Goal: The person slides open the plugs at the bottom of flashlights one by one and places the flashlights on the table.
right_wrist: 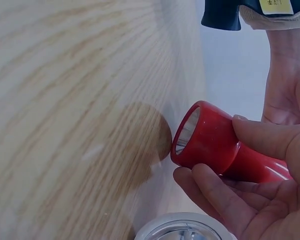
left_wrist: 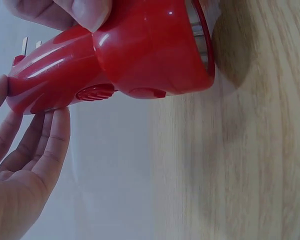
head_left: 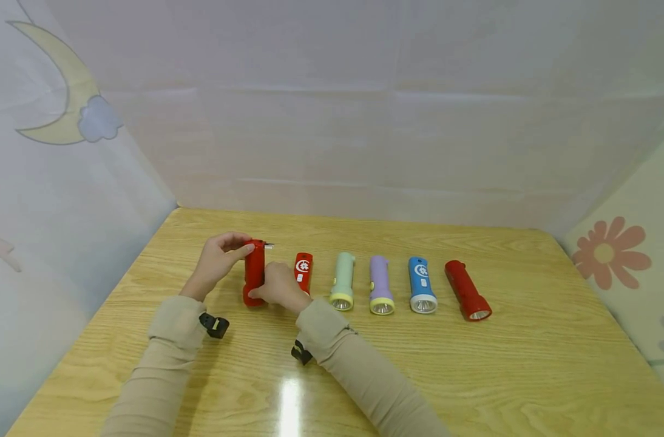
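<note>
Both hands hold a red flashlight (head_left: 254, 271) with its lens end down, close over the wooden table. Two metal plug prongs (left_wrist: 24, 46) stick out sideways near its tail. My left hand (head_left: 218, 258) grips the tail end, thumb on one side and fingers on the other. Lower down, my right hand (head_left: 280, 285) pinches the wide head between thumb and fingers. The silvery reflector (right_wrist: 188, 132) shows inside the rim in the right wrist view. A ribbed red button (left_wrist: 95, 92) sits on the flashlight's side.
To the right lie a red flashlight with a white print (head_left: 303, 270), a green one (head_left: 343, 276), a purple one (head_left: 380, 279), a blue one (head_left: 420, 276) and a plain red one (head_left: 465, 291). Cloth walls (head_left: 365, 152) border the table (head_left: 474, 376) at the back and sides.
</note>
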{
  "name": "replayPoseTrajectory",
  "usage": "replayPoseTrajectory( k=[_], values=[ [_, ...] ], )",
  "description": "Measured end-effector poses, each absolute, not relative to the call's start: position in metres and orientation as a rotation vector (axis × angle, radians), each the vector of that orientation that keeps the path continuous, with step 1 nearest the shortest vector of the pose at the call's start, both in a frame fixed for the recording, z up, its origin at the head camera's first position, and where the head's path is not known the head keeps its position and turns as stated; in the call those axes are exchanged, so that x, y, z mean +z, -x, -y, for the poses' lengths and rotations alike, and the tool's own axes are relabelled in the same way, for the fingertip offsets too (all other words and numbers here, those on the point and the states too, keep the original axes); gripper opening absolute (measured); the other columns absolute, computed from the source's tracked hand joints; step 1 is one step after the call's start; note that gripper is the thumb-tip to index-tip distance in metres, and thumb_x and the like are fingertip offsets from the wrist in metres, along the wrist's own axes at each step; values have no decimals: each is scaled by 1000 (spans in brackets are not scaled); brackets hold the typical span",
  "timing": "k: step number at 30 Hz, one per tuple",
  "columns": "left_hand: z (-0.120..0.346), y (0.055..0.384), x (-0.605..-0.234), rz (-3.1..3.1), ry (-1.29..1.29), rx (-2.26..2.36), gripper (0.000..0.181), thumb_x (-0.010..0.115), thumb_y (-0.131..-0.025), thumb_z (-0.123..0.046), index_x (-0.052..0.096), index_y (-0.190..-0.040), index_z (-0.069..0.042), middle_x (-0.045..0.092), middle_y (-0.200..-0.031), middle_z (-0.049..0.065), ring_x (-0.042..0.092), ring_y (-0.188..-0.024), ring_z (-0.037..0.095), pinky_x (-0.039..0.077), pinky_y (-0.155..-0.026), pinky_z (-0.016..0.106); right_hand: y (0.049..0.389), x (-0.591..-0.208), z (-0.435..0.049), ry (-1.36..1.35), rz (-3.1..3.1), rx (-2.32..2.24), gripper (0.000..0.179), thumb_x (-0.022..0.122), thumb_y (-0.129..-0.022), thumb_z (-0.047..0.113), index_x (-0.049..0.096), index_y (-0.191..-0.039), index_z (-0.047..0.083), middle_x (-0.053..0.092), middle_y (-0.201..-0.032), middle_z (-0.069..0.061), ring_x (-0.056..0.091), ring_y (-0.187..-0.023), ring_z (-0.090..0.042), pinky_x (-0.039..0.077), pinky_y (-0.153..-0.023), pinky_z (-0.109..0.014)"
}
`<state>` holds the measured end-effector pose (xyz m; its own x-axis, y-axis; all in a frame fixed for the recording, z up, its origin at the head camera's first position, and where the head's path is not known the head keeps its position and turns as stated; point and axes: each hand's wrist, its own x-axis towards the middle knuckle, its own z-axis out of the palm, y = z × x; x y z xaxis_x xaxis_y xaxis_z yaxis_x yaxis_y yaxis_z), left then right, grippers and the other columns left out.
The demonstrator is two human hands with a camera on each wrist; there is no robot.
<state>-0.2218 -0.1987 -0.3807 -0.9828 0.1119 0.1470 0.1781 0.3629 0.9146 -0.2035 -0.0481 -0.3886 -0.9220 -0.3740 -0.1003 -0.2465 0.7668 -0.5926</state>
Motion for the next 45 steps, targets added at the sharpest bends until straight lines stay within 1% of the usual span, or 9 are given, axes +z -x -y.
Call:
replayPoseTrajectory(
  k=[4,9,12,21,26,30,35,41,45],
  values=[
    [198,222,-381,2536,260,-1732,32,61,-88,-17,58,-112,4,59,-107,17,56,-88,10,51,-79,35,201,-388,49,505,-2766,-862,24,74,-77,22,63,-85,3,58,-69,-1,50,-58,-12,40,-52,-19],
    [196,224,-383,2510,235,-1764,32,61,-88,-17,58,-111,4,59,-106,18,58,-86,11,50,-81,40,198,-387,49,487,-2748,-891,22,71,-80,21,62,-86,2,56,-67,-1,49,-57,-12,40,-51,-19],
    [195,226,-384,2499,215,-1775,32,61,-88,-18,58,-110,5,59,-105,19,59,-84,10,50,-80,40,197,-386,49,465,-2739,-901,21,70,-81,20,61,-87,2,55,-65,-1,49,-55,-13,40,-50,-19],
    [193,231,-386,2519,154,-1784,31,60,-89,-16,58,-110,6,59,-105,20,60,-82,10,52,-72,28,195,-385,50,481,-2781,-854,21,68,-82,22,60,-84,3,52,-62,-1,48,-52,-12,38,-46,-19],
    [192,233,-384,2538,119,-1779,31,60,-89,-16,58,-110,7,60,-104,19,60,-82,11,52,-73,29,195,-386,50,487,-2799,-829,23,70,-81,23,61,-86,2,54,-67,-1,48,-56,-12,39,-49,-18],
    [191,234,-384,2557,105,-1769,32,60,-89,-17,58,-111,8,59,-105,21,60,-84,14,52,-73,28,193,-387,50,482,-2798,-814,27,73,-78,23,61,-91,3,56,-73,-1,50,-62,-12,41,-54,-18],
    [191,236,-384,2587,104,-1744,33,58,-90,-17,58,-112,8,59,-106,23,59,-87,22,52,-74,29,191,-389,51,474,-2809,-822,28,74,-77,23,62,-93,3,57,-76,-1,52,-65,-12,42,-56,-18],
    [190,238,-384,2613,99,-1703,31,56,-91,-15,58,-112,8,59,-107,23,58,-90,28,53,-72,29,187,-390,51,511,-2865,-857,25,74,-76,22,63,-87,3,58,-74,-2,52,-63,-14,40,-54,-20],
    [190,240,-386,2620,103,-1698,30,54,-91,-11,57,-114,9,57,-110,24,58,-92,31,53,-73,32,186,-391,52,516,-2882,-886,22,74,-77,21,63,-84,3,57,-70,-1,49,-61,-14,38,-54,-20]
  ],
)
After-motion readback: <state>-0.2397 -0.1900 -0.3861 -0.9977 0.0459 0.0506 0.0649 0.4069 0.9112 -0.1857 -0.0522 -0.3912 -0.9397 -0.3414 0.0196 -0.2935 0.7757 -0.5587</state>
